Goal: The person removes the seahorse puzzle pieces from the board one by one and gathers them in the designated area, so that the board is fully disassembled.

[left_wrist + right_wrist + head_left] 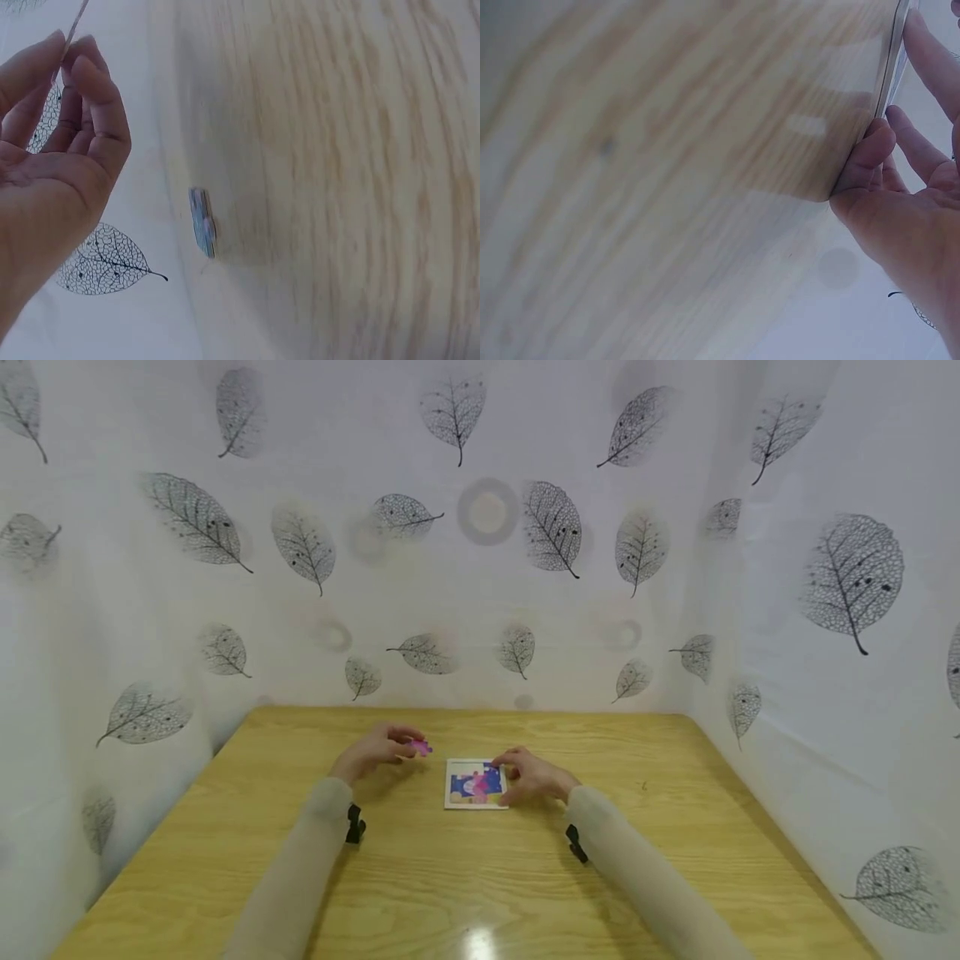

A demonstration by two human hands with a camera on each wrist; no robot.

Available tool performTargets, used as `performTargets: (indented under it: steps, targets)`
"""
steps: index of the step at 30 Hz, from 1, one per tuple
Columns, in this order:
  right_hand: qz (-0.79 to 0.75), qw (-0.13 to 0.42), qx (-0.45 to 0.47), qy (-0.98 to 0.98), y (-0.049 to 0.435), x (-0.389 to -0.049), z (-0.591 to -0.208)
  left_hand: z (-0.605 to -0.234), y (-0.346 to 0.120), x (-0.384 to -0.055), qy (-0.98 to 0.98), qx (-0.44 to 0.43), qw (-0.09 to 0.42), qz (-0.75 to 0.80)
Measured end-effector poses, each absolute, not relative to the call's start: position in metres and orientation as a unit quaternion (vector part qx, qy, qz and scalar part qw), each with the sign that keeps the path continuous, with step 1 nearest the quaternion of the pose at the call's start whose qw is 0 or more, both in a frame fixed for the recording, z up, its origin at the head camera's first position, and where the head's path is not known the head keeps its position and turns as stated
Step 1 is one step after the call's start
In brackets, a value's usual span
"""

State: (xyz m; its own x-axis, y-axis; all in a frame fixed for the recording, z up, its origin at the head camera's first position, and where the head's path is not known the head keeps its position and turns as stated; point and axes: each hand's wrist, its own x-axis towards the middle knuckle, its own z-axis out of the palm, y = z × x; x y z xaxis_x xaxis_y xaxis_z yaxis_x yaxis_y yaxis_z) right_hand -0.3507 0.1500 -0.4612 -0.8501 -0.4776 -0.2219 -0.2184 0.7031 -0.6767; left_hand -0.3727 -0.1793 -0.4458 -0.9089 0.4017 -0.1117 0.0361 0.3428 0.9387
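In the head view, my left hand (pixel 378 747) pinches a pink-and-purple jigsaw piece (pixel 422 747) above the table, left of the puzzle. The left wrist view shows this piece (pixel 73 34) edge-on between thumb and fingertips of the left hand (pixel 67 124). A square jigsaw puzzle in a white frame (pixel 447 785) lies flat, with blue, pink and yellow pieces in it and a pale area at its upper left. My right hand (pixel 536 775) holds the frame at its right side, thumb near the lower corner and a finger near the upper one. The right wrist view has curled fingers (pixel 870 154) at the frame's edge.
A small bluish object (pixel 202 223) lies on the wooden table (pixel 337 180) in the left wrist view. White curtains (pixel 480 593) with dark leaf prints hang behind the table and at both sides. Each wrist wears a black strap device (pixel 355 824).
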Motion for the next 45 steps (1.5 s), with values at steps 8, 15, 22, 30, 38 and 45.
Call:
performTargets:
  steps: [8,15,22,30,38,45]
  targets:
    - [-0.337,0.187,-0.191,0.903,0.150,-0.349,-0.459,-0.445,-0.195,-0.374,0.830,0.147,0.148,0.517]
    - [-0.333,0.193,-0.191,0.903,0.150,-0.348,-0.460,-0.447,-0.210,-0.370,0.837,0.142,0.148,0.507]
    - [-0.332,0.194,-0.186,0.904,0.150,-0.349,-0.460,-0.445,-0.217,-0.370,0.837,0.143,0.156,0.505]
    - [-0.328,0.192,-0.185,0.906,0.150,-0.347,-0.460,-0.449,-0.215,-0.372,0.858,0.120,0.152,0.477]
    - [-0.325,0.189,-0.188,0.907,0.150,-0.350,-0.461,-0.450,-0.210,-0.374,0.880,0.128,0.156,0.431]
    - [-0.324,0.192,-0.189,0.907,0.150,-0.349,-0.461,-0.452,-0.206,-0.375,0.883,0.124,0.159,0.424]
